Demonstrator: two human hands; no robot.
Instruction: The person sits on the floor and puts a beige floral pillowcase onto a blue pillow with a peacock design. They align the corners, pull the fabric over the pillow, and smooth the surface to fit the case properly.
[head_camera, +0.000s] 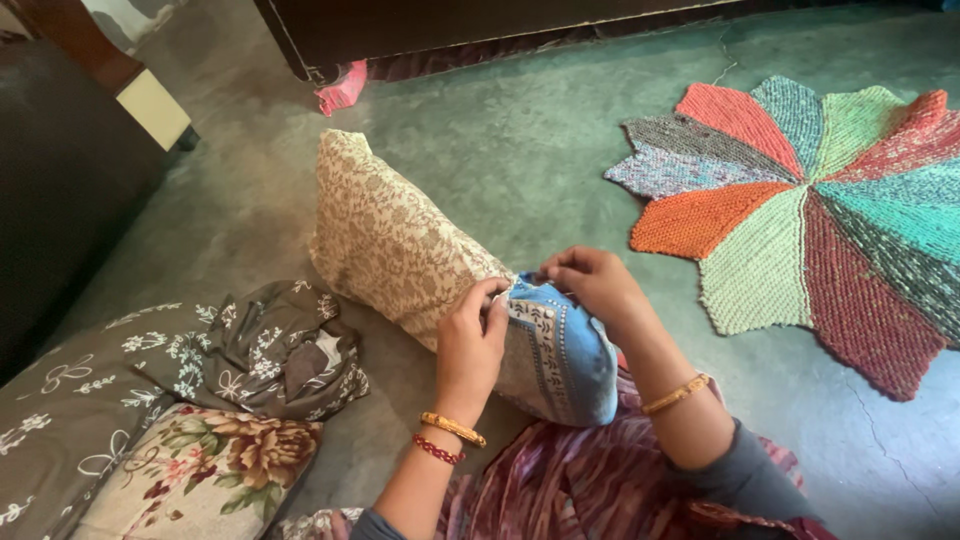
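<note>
A pillow (400, 240) lies on the green floor (520, 150), just in front of the person's lap. It has a beige cover with a leafy pattern. Its near end shows blue cloth (565, 355) with a patterned strip.

The left hand (470, 335) grips the edge where the beige cover meets the blue cloth, with its fingers curled shut on it. The right hand (595, 280) pinches the top of that same edge, just beside the left hand. The 2 hands are close together but do not touch.

The left wrist has a gold bangle (452, 428) and a red bead band (438, 450). The right wrist has 1 gold bangle (676, 394).

To the left lies a grey cloth with white flowers (250, 345). Below it sits a pillow with big pink flowers (210, 470). To the right, well apart from the hands, a round knitted mat (810, 215) in many colours lies flat on the floor. A dark piece of furniture (450, 25) stands at the far side.
</note>
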